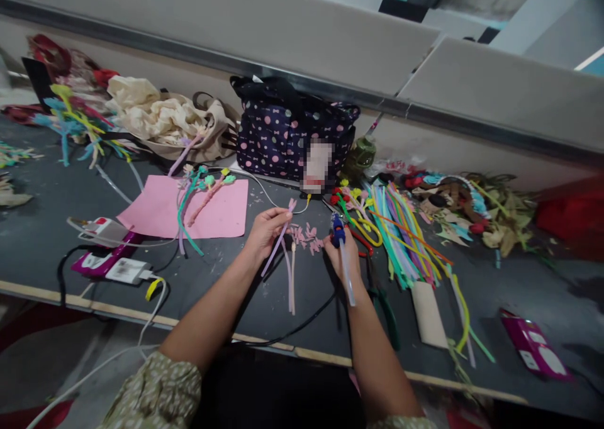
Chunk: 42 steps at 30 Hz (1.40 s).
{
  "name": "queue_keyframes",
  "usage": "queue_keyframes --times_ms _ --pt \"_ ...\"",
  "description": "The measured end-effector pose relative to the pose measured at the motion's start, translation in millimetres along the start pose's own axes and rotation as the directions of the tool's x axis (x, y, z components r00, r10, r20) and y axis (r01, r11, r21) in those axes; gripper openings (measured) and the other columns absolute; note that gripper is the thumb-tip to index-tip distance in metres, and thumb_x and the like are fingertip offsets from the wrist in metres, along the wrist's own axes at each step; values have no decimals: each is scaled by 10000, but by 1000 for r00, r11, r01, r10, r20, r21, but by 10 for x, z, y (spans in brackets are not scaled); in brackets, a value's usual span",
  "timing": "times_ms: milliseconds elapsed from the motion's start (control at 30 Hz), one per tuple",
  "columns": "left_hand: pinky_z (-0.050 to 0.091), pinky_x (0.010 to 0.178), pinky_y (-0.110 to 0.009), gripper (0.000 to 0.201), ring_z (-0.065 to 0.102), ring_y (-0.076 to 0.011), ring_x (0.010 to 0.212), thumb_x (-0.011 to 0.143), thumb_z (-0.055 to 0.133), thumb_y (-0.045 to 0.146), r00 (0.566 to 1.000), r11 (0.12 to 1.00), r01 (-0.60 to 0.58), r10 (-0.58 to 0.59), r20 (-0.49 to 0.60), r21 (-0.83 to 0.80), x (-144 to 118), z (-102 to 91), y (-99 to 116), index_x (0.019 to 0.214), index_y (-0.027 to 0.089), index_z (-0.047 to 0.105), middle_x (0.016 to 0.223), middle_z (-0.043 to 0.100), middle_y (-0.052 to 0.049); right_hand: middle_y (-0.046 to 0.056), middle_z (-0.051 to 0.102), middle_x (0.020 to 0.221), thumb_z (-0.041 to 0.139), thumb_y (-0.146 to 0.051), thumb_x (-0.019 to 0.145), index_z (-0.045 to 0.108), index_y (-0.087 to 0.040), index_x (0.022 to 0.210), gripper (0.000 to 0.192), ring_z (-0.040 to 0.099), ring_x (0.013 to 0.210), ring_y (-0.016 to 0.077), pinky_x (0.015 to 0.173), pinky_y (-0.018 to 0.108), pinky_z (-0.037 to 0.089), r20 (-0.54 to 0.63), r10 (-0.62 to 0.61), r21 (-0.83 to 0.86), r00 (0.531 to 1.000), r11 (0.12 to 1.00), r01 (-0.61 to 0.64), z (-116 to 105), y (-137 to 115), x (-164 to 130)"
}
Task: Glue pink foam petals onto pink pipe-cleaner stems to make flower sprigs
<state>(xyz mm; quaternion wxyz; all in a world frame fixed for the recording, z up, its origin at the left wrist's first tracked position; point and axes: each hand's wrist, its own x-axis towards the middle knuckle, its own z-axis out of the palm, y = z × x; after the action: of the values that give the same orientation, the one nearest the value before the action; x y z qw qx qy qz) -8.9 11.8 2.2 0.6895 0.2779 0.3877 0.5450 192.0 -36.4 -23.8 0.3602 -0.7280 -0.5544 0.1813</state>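
My left hand (265, 230) pinches a limp lilac pipe-cleaner stem (278, 243), pink petal tip at 1 o'clock. Right hand (343, 259) fists a blue glue gun w/ clear stick (340, 253), nozzle at 12. Risk, imo: hot glue strings onto fingertips, stem sags off-target.

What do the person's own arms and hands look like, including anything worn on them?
Both forearms are bare from the elbow down. The left hand and right hand show no gloves, and no rings or watch can be made out. Near the left elbow sits a gathered sleeve of olive-green fabric with a small pale dotted print.
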Motion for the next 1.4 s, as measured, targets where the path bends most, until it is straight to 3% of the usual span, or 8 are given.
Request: queue_keyframes --times_ms 233,500,633,733,833,900,1200,1400 --pt "530 528 -188 322 543 -58 495 535 873 261 1000 1000 20 -20 2 -20 -11 10 13 761 147 674 620 610 28 60 638 837 541 -312 835 535 -195 1014 214 603 731 212 590 268 328 98 36 -355 995 935 1 14 -44 -33" --pt "532 530 -192 331 530 -54 481 524 876 265 999 999 39 -39 9 -5 -22 27 15 754 143 672 621 612 29 56 636 819 550 -305 860 541 -197 1046 215 610 733 207 600 265 328 132 85 -432 988 902 -20 57 -91 -43" --pt "527 529 -190 327 536 -53 486 531 876 263 999 999 38 -38 29 -8 -14 20 -6 756 141 673 624 607 30 34 619 779 566 -337 826 541 -201 986 211 584 678 199 590 270 345 93 19 -267 995 964 6 44 -21 -34" --pt "524 521 -194 318 544 -60 496 546 870 255 998 999 38 -38 53 -11 -5 8 -26 767 137 675 629 603 26 15 613 764 605 -370 776 545 -201 908 222 572 653 177 609 275 401 49 -45 69 998 997 41 56 13 -26" --pt "525 519 -197 318 555 -67 506 550 869 246 996 999 44 -43 84 -12 -9 9 -33 766 130 667 626 602 21 7 623 756 657 -382 725 569 -191 833 237 567 652 157 637 279 449 8 -30 408 1000 913 24 98 4 -18" --pt "526 524 -199 321 561 -71 510 550 870 242 994 999 53 -52 98 -8 -19 16 -29 763 127 659 621 603 18 11 636 763 688 -375 697 596 -181 809 241 569 663 153 645 281 461 -12 4 530 1000 848 3 124 -21 -18" --pt "531 524 -210 319 590 -84 514 593 859 238 977 996 82 -89 194 42 -40 5 -72 803 110 655 657 630 3 16 656 734 751 -341 650 673 -167 734 208 571 651 149 655 307 470 21 97 666 995 741 -86 96 -139 -57" --pt "521 491 -200 305 628 -109 546 603 858 213 966 991 118 -128 223 59 -49 23 -79 794 98 650 715 668 -41 31 695 799 745 -321 665 711 -170 787 198 615 719 171 738 338 485 16 84 661 996 747 -74 111 -171 -59"
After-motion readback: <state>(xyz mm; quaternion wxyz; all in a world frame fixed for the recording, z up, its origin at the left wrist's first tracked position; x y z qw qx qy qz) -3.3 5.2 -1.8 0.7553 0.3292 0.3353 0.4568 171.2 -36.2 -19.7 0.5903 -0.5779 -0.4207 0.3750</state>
